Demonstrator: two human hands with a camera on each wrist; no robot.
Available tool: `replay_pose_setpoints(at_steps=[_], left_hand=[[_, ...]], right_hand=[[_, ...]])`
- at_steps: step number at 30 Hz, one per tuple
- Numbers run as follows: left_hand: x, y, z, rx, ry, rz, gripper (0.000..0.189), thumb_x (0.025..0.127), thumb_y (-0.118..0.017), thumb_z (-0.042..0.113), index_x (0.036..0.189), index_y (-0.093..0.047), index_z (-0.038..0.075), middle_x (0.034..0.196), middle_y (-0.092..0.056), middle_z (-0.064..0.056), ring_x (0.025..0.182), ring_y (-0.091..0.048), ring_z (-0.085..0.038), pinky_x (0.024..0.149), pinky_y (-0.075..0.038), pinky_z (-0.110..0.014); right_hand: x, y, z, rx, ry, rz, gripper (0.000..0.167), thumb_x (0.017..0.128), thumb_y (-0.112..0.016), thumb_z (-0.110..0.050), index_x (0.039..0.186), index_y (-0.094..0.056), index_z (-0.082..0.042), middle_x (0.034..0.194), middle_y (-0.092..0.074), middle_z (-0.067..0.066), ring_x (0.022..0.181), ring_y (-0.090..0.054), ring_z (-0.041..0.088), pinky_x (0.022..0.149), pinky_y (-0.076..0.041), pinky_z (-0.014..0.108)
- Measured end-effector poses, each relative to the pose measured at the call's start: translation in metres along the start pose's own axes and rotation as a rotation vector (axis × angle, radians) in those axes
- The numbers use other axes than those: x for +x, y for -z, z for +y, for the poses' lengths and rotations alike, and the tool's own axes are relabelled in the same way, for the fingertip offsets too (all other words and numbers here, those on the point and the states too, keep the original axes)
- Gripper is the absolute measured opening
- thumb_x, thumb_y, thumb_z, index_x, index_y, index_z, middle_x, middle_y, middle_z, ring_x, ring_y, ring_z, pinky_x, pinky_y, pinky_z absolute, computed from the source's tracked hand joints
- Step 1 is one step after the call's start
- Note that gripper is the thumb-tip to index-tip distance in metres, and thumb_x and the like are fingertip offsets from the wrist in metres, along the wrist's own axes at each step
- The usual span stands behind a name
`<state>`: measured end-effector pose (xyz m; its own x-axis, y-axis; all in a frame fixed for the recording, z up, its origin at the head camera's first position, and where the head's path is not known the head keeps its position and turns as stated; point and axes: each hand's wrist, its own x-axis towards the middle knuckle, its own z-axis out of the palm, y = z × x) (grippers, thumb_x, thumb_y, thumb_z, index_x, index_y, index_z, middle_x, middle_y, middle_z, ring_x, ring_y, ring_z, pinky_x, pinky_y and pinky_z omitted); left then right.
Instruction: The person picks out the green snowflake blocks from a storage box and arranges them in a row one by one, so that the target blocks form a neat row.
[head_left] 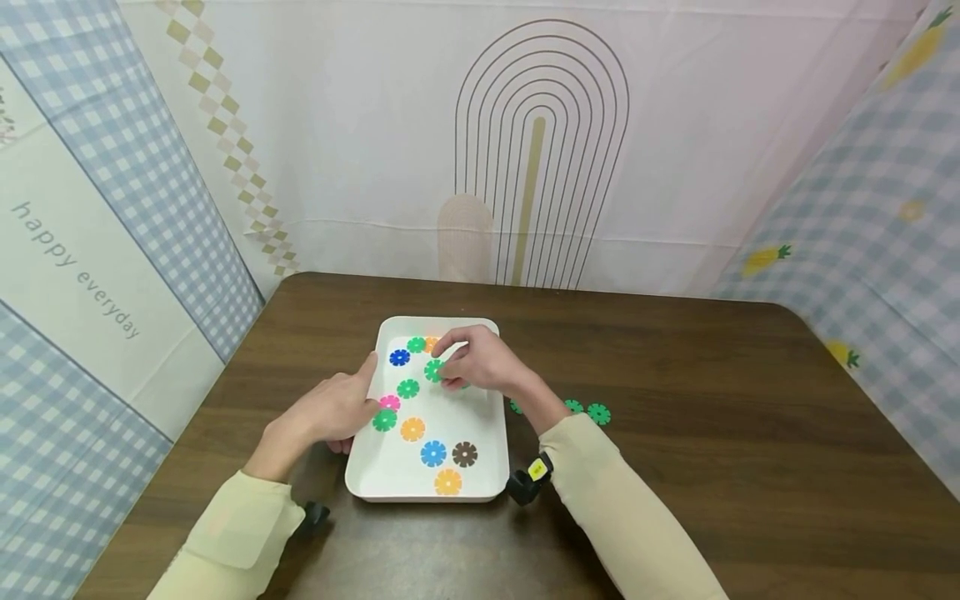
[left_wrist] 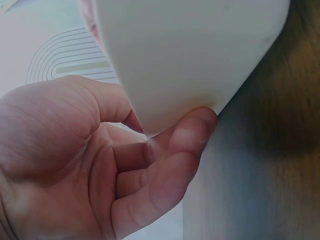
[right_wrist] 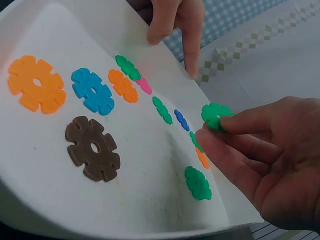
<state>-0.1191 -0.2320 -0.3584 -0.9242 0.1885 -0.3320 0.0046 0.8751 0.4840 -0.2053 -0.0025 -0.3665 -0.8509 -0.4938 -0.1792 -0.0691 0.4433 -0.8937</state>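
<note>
A white tray (head_left: 480, 417) lies on the table with several flat notched discs in it. My left hand (head_left: 330, 408) grips its left side; in the left wrist view the fingers (left_wrist: 172, 172) curl under the tray's edge. Over the tray's far half, my right hand (head_left: 483, 360) pinches a green disc (right_wrist: 212, 111) between thumb and fingers, raised above the tray floor. Beneath that hand lies another green disc (right_wrist: 198, 183). Nearer the tray's front are a brown disc (head_left: 465, 454), a light blue disc (head_left: 433, 453) and an orange disc (head_left: 448, 482).
Beyond the tray's right side, green discs (head_left: 598, 414) lie on the brown wooden table (head_left: 675, 367), partly hidden by my right forearm. A dark blue disc (head_left: 399, 357) and a pink disc (head_left: 389, 402) sit along the tray's left. Printed cloth (head_left: 360, 150) hangs behind the table.
</note>
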Motion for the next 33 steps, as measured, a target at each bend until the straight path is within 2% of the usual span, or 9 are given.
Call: replay_pose_setpoints(at_steps=[7,14,21,27,33], left_hand=[[-0.003,0.000,-0.001,0.002,0.011,-0.008,0.083,0.107,-0.057,0.016,0.167,-0.004,-0.006,0.099,-0.062,-0.017,0.052,-0.064,-0.019,0.051,-0.057,-0.032],[-0.005,0.001,-0.004,0.008,0.022,-0.021,0.084,0.107,-0.057,0.017,0.167,-0.003,-0.005,0.100,-0.061,-0.018,0.053,-0.064,-0.020,0.052,-0.057,-0.032],[-0.007,0.000,-0.005,0.007,0.025,-0.024,0.084,0.106,-0.058,0.017,0.167,-0.003,-0.005,0.097,-0.060,-0.017,0.052,-0.064,-0.020,0.051,-0.057,-0.032],[-0.005,-0.001,-0.005,0.008,0.020,-0.022,0.084,0.107,-0.057,0.016,0.167,-0.002,-0.004,0.105,-0.062,-0.021,0.052,-0.064,-0.019,0.051,-0.057,-0.032],[-0.005,0.000,-0.005,0.020,0.008,-0.019,0.084,0.107,-0.057,0.017,0.166,-0.002,-0.006,0.101,-0.062,-0.019,0.052,-0.064,-0.020,0.051,-0.057,-0.033]], right_hand=[[-0.008,0.002,0.000,0.027,-0.037,0.033,0.006,0.094,-0.075,-0.002,0.099,-0.072,0.000,0.087,-0.078,0.013,0.076,-0.077,0.021,0.076,-0.066,0.033],[-0.022,0.005,-0.001,0.052,-0.006,0.087,0.004,0.093,-0.077,-0.003,0.096,-0.075,-0.001,0.089,-0.077,0.011,0.076,-0.076,0.021,0.080,-0.066,0.039],[-0.028,0.010,0.004,0.069,0.016,0.136,0.007,0.093,-0.079,-0.008,0.099,-0.079,-0.005,0.089,-0.074,0.010,0.072,-0.071,0.019,0.082,-0.066,0.044],[-0.030,0.018,0.012,0.146,-0.023,0.158,0.013,0.092,-0.079,-0.004,0.105,-0.077,-0.001,0.089,-0.076,0.014,0.071,-0.074,0.020,0.082,-0.066,0.045],[-0.036,0.027,0.017,0.187,-0.056,0.175,0.016,0.092,-0.077,-0.001,0.108,-0.076,0.000,0.092,-0.077,0.015,0.073,-0.075,0.020,0.084,-0.065,0.048]])
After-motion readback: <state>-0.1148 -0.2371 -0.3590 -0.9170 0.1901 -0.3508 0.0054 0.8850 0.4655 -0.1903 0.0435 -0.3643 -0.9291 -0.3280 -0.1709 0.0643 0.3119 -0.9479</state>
